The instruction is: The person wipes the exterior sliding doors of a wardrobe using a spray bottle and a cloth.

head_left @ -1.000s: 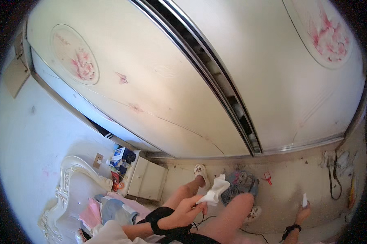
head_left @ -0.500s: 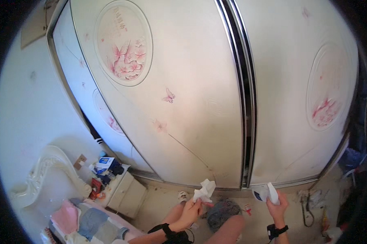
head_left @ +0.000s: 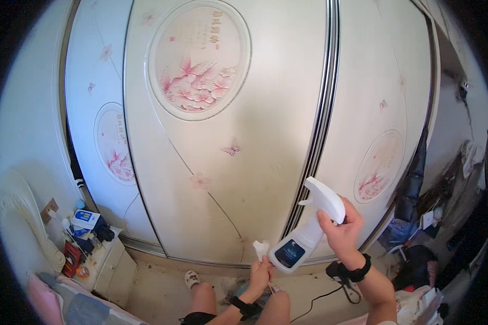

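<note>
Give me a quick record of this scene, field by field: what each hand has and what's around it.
Right hand: grips a white spray bottle by the neck, nozzle toward the doors
Left hand: holds a small white cloth, low near the door base
Ahead: cream sliding wardrobe doors with pink flower ovals
Lower left: white bedside cabinet cluttered with small items
Wrists: black bands on both

White cloth point(head_left: 260, 249): our left hand point(head_left: 259, 275) hides most of it.
Nightstand clutter point(head_left: 84, 230): too small for us to identify.
</note>
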`<action>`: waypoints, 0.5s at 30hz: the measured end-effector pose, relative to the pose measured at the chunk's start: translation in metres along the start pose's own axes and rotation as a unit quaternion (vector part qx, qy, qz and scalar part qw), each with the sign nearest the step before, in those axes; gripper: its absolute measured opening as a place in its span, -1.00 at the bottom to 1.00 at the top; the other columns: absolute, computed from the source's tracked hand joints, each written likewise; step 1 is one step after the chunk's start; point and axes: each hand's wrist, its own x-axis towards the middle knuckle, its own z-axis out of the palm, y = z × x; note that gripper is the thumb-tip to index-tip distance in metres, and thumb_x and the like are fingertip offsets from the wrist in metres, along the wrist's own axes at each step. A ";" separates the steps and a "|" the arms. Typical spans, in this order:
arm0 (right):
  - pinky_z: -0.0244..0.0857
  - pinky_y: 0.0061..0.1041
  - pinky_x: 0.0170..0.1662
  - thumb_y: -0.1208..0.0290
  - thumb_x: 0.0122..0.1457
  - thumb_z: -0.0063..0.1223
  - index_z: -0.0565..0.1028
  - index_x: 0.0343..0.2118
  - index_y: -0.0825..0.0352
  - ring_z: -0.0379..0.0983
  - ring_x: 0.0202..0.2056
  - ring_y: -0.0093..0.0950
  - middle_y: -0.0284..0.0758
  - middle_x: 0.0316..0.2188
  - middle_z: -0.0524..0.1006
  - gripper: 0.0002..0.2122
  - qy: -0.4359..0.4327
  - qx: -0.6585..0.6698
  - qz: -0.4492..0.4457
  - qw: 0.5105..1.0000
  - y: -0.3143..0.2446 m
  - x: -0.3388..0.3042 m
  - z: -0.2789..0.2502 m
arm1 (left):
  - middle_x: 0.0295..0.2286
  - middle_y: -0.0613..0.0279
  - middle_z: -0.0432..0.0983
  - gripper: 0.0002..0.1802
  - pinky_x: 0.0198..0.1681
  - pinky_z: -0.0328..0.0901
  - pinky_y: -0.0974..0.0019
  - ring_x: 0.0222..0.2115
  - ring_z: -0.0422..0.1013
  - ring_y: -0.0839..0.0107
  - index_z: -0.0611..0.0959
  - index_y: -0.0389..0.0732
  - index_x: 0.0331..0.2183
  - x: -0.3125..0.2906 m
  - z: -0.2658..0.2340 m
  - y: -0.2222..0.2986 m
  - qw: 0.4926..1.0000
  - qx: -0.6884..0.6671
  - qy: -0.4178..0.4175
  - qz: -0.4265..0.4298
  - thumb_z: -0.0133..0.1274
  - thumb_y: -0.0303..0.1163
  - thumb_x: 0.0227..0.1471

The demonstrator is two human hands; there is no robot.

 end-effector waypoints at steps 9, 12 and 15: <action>0.25 -0.66 -0.38 0.54 -0.12 0.20 0.43 -0.26 0.46 0.35 -0.41 -0.66 -0.38 -0.42 0.45 -0.69 -0.028 0.076 -0.031 0.996 -0.070 -0.009 0.082 | -0.70 0.17 0.36 -0.58 -0.84 0.08 0.46 -0.88 0.19 0.50 0.37 -0.30 -0.50 -0.054 -0.051 0.070 0.974 -0.123 0.164 0.093 -0.35 -0.17 0.21; 0.25 -0.64 -0.33 0.50 -0.10 0.19 0.36 -0.12 0.40 0.34 -0.36 -0.67 -0.39 -0.36 0.43 -0.58 -0.101 0.084 0.027 0.991 -0.088 -0.010 0.100 | -0.68 0.16 0.36 -0.64 -0.85 0.08 0.46 -0.88 0.20 0.49 0.34 -0.32 -0.42 -0.066 -0.071 0.076 0.980 -0.107 0.148 0.079 -0.37 -0.22 0.21; 0.23 -0.64 -0.25 0.50 -0.09 0.17 0.35 -0.10 0.38 0.29 -0.25 -0.66 -0.40 -0.26 0.39 -0.57 -0.155 0.118 0.080 0.978 -0.104 -0.014 0.115 | -0.66 0.15 0.38 -0.66 -0.84 0.09 0.46 -0.87 0.22 0.48 0.34 -0.32 -0.39 -0.079 -0.074 0.094 0.981 -0.122 0.133 0.073 -0.37 -0.23 0.21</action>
